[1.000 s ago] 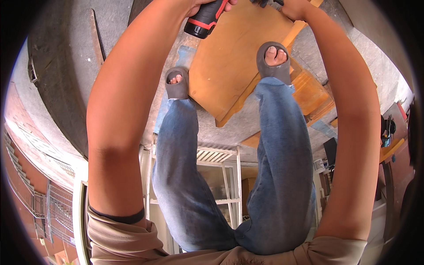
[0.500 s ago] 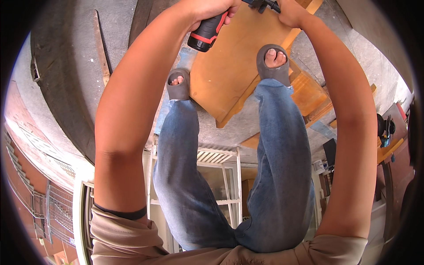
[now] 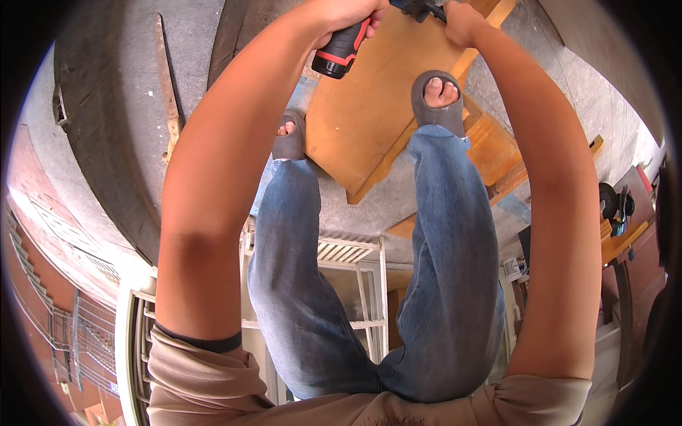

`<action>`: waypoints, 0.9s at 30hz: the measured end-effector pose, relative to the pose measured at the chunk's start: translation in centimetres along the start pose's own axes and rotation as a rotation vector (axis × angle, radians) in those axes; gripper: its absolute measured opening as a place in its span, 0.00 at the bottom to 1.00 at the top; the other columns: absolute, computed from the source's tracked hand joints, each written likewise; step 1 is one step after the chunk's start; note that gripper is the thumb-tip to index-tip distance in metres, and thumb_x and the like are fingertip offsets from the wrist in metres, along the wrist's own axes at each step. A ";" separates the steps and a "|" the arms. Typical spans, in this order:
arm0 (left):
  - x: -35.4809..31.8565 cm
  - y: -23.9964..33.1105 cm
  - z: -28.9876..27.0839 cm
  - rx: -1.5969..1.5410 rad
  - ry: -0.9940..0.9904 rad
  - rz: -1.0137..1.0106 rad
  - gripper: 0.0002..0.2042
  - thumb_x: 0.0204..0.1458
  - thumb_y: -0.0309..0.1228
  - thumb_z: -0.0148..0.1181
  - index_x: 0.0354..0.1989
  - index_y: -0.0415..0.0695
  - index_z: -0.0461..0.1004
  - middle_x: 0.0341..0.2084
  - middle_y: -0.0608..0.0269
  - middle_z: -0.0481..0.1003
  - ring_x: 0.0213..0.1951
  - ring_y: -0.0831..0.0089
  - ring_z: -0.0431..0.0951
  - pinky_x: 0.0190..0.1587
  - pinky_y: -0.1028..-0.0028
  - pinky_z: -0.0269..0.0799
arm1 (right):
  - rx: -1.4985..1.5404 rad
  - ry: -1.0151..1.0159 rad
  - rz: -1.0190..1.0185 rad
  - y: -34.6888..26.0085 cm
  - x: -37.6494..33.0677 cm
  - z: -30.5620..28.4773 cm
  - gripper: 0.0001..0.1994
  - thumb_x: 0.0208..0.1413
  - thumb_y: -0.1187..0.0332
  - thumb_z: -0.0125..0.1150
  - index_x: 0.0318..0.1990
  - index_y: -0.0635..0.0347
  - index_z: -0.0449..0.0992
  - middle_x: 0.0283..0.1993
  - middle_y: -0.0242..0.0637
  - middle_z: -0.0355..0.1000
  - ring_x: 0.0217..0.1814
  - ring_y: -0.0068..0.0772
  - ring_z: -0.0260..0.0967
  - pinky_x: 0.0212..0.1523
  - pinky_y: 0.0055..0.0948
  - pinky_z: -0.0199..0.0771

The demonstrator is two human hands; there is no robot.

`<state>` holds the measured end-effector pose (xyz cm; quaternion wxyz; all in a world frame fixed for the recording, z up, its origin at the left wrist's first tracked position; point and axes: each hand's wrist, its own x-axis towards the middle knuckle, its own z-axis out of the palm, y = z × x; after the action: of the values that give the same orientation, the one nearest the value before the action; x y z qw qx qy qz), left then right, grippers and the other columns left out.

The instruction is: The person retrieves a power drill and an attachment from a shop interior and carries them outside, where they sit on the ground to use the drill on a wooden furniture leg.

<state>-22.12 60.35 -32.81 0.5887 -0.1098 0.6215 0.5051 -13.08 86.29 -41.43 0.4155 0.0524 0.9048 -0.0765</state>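
Note:
My left hand (image 3: 348, 15) is closed around the grip of a black and red power tool (image 3: 341, 51) at the top edge. The tool's dark front part is cut off by the frame, so its exact kind and working end are hidden. My right hand (image 3: 463, 25) is wrapped round the tool's black side handle (image 3: 438, 12). Beneath the tool lies a large orange-brown wooden panel (image 3: 362, 106). One foot in a grey slide sandal (image 3: 435, 106) rests on the panel; the other sandal (image 3: 288, 142) is beside its left edge.
A long narrow blade with a wooden handle (image 3: 172, 124) lies on the concrete floor to the left. More wooden pieces (image 3: 494, 153) lie right of my foot. A white slatted metal frame (image 3: 348, 250) shows between my legs. Assorted items (image 3: 618, 206) stand at the far right.
The tool and my left hand have shifted slightly right and up. My right hand has moved a little to the left. Both feet stay in place.

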 end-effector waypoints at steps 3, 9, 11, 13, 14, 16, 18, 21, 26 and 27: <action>0.1 0.5 -0.5 0.057 -0.015 -0.015 0.03 0.46 0.25 0.59 0.22 0.41 0.74 0.15 0.58 0.73 0.16 0.69 0.74 0.19 0.67 0.71 | -0.022 -0.037 0.050 -0.2 0.3 -0.1 0.13 0.47 0.68 0.61 0.36 0.66 0.85 0.42 0.61 0.81 0.50 0.57 0.81 0.49 0.46 0.82; 1.1 0.9 -0.7 0.140 -0.028 -0.049 0.04 0.45 0.26 0.59 0.22 0.40 0.75 0.15 0.57 0.73 0.15 0.68 0.72 0.18 0.67 0.68 | -0.086 -0.130 0.104 -1.1 0.5 -1.5 0.15 0.50 0.66 0.63 0.42 0.65 0.85 0.46 0.60 0.80 0.53 0.56 0.80 0.53 0.46 0.81; 1.4 0.4 -0.9 0.074 -0.042 -0.031 0.04 0.46 0.26 0.58 0.22 0.40 0.74 0.16 0.57 0.73 0.15 0.68 0.72 0.19 0.67 0.68 | -0.008 -0.120 0.144 -2.0 -0.2 -2.5 0.15 0.52 0.65 0.63 0.42 0.66 0.85 0.48 0.59 0.80 0.54 0.55 0.80 0.54 0.46 0.81; 1.9 0.3 -1.1 0.055 -0.024 -0.027 0.04 0.46 0.26 0.58 0.22 0.41 0.74 0.16 0.57 0.73 0.16 0.68 0.73 0.19 0.67 0.68 | -0.018 -0.126 0.141 -2.3 -0.2 -3.4 0.16 0.53 0.63 0.64 0.43 0.67 0.85 0.49 0.59 0.80 0.56 0.55 0.79 0.54 0.46 0.81; 1.6 0.6 -1.0 0.072 -0.003 -0.039 0.04 0.46 0.25 0.57 0.22 0.41 0.74 0.16 0.57 0.73 0.16 0.68 0.73 0.19 0.67 0.69 | -0.017 -0.134 0.144 -2.3 -0.4 -3.4 0.17 0.53 0.63 0.64 0.44 0.67 0.85 0.50 0.58 0.80 0.56 0.55 0.79 0.55 0.46 0.81; 1.4 0.6 -0.8 0.080 0.000 -0.045 0.04 0.46 0.25 0.57 0.22 0.41 0.74 0.16 0.57 0.74 0.16 0.69 0.73 0.19 0.67 0.69 | -0.039 -0.115 0.141 -1.9 -0.3 -2.6 0.16 0.54 0.63 0.63 0.44 0.67 0.85 0.50 0.58 0.80 0.57 0.55 0.78 0.55 0.45 0.80; 1.3 0.4 -1.0 0.059 -0.024 -0.028 0.04 0.46 0.25 0.57 0.22 0.42 0.74 0.17 0.57 0.74 0.17 0.69 0.74 0.19 0.68 0.69 | -0.024 -0.093 0.155 -2.4 -0.6 -3.1 0.16 0.54 0.64 0.63 0.44 0.66 0.85 0.51 0.57 0.80 0.58 0.54 0.78 0.56 0.45 0.80; 1.7 0.5 -1.2 0.052 -0.002 -0.056 0.03 0.46 0.24 0.57 0.23 0.42 0.74 0.17 0.58 0.74 0.17 0.69 0.74 0.20 0.69 0.69 | 0.022 -0.078 0.188 -3.0 -0.9 -3.6 0.15 0.54 0.66 0.62 0.44 0.65 0.85 0.52 0.56 0.80 0.59 0.52 0.78 0.57 0.45 0.80; 1.1 0.9 -1.3 0.032 -0.001 -0.072 0.01 0.46 0.24 0.57 0.24 0.42 0.74 0.18 0.58 0.75 0.18 0.69 0.75 0.20 0.69 0.71 | 0.005 -0.089 0.138 -2.8 -0.5 -3.2 0.14 0.52 0.69 0.62 0.45 0.63 0.86 0.52 0.54 0.80 0.59 0.51 0.78 0.57 0.44 0.80; 0.7 1.1 -1.0 0.013 0.013 -0.088 0.01 0.46 0.23 0.57 0.25 0.42 0.74 0.18 0.58 0.75 0.18 0.69 0.75 0.20 0.68 0.72 | -0.007 -0.093 0.144 -2.8 -0.6 -3.3 0.14 0.52 0.70 0.62 0.45 0.62 0.86 0.52 0.53 0.81 0.58 0.51 0.78 0.57 0.44 0.80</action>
<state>-23.79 60.41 -32.99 0.6068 -0.1365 0.6232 0.4742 -15.61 84.17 -38.58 0.4615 0.1121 0.8788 -0.0458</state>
